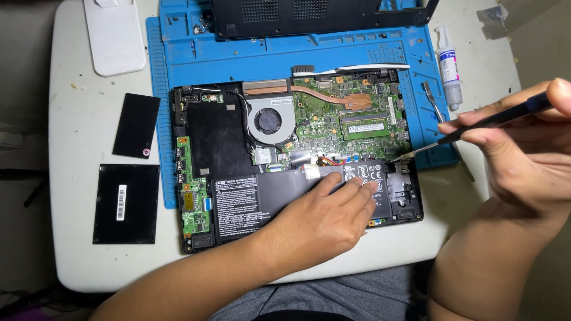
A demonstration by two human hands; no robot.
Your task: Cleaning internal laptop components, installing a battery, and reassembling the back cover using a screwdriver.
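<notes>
Laptop [297, 160] lay opened on the blue mat [178, 59]. Left hand [324, 220] pressed flat, fingers together, on the battery [273, 193]; right hand [523, 148] pinched a screwdriver [476, 125]. A slipped tip could have gouged the board or pierced the battery.

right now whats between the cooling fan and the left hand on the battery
In the head view, between the cooling fan and the left hand lie a small card module and the battery's top edge.
</notes>
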